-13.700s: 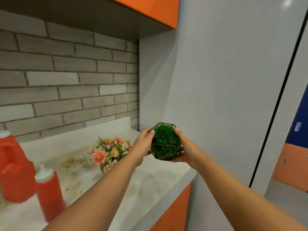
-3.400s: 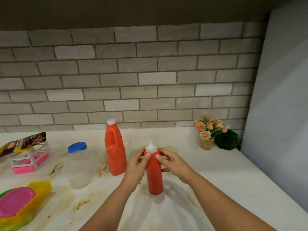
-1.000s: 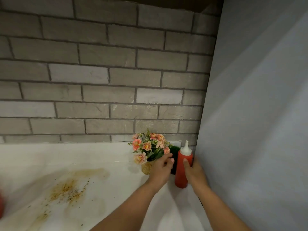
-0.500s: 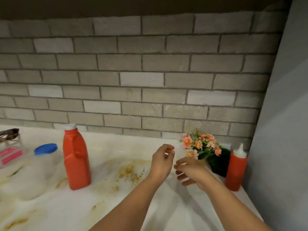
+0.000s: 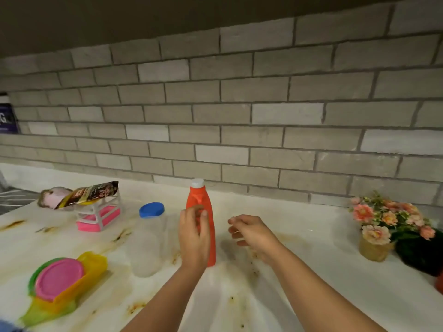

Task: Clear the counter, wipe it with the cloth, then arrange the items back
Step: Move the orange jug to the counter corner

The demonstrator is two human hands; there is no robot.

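The left hand (image 5: pixel 193 236) hovers upright over the surface (image 5: pixel 311 283), its grip apart: fingers loosely bent, closed on nothing. Directly behind that grip stands the orange bottle (image 5: pixel 201 195) with a white cap, upright on the surface; the hand overlaps its lower body in view, and whether the fingertips touch it cannot be told. The side of the bottle in view bears no label. The right hand (image 5: pixel 251 233) hangs just right of the bottle, palm turned toward it, grip apart too, fingers relaxed and empty.

Left of the left grip, just beside it, is a clear jar (image 5: pixel 148 240) with a blue lid. Further left and farther back stands a pink and white rack (image 5: pixel 98 216) with a dark snack pouch (image 5: pixel 88 194) lying across its top; the pouch carries a red logo patch and printing too blurred to read. Nearer the person, well left of the grip, lies a stack of plates (image 5: pixel 60 279), pink on green on yellow.

Well right of the right grip sit a flower pot (image 5: pixel 374 248) with pink and peach blooms and, touching it, a dark green plant (image 5: pixel 422 255).

Brown stains streak the surface around and below both grips. At the far left edge of the brick wall (image 5: pixel 239 116) a dark blue sign (image 5: pixel 6 116) shows one white letter, seemingly a "G"
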